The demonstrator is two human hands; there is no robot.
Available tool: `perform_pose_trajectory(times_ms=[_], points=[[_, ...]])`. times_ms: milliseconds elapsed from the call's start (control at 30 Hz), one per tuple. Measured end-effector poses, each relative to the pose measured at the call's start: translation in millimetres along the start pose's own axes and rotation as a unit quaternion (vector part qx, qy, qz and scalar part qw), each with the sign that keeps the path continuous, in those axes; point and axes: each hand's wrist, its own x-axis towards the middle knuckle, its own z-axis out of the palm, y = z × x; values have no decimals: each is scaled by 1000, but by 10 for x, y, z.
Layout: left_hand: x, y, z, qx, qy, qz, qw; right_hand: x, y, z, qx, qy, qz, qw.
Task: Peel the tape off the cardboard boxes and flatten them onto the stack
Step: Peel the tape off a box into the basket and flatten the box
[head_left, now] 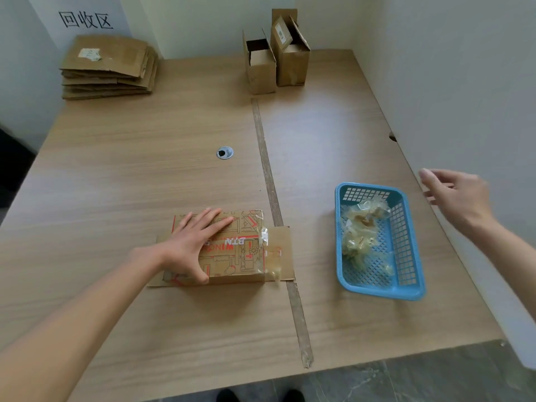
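Left hand (pixel 193 246): flat, fingers straight and a little spread, pressing down on top of the printed box. The thumb hangs over the near edge.
Right hand (pixel 455 198): up in the air past the right end of the basket, fingers loose and open, holding nothing. It looks a bit blurry.
Printed box (pixel 232 250): lies near the front middle of the surface, with red writing and drawings on top. A plain brown flap sticks out on its right side.
Tape (pixel 268 250): a clear, shiny strip on the right end of the printed box, crinkled and partly loose.
Basket (pixel 406 288): blue plastic, to the right of the printed box, with crumpled bits of clear tape inside.
Stack (pixel 108 68): flat cardboard pieces piled at the far left corner.
Open boxes (pixel 275 62): two brown ones standing side by side at the far edge, tops open.
Surface (pixel 145 155): light wood, with a worn strip running down the middle and a round metal hole cover.
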Motion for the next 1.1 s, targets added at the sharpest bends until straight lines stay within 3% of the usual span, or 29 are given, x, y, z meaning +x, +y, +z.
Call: perform_pose_trajectory(times_ms=[100, 233, 367, 500, 633, 867, 967, 1100], points=[[27, 64, 6, -1, -9, -11, 1000, -104, -38, -27, -99, -22, -80, 992], [68, 220, 11, -45, -16, -36, 998, -671, -452, 632, -64, -150, -227, 960], [127, 497, 114, -82, 67, -49, 993, -1086, -763, 1522, -72, -248, -346, 902], [141, 589, 264, -81, 118, -39, 989, -1086, -826, 1882, -131, -284, -436, 844], [146, 552, 287, -77, 134, -29, 988, -1034, -800, 1870, -151, -281, -455, 832], [153, 519, 293, -92, 137, -23, 986, -779, -975, 1907, -192, -282, -543, 768], [158, 513, 293, -100, 144, -18, 984, -793, -939, 1914, -184, -250, -556, 771], [153, 500, 309, -101, 149, -17, 983, -931, -705, 1894, -87, -228, -488, 838]])
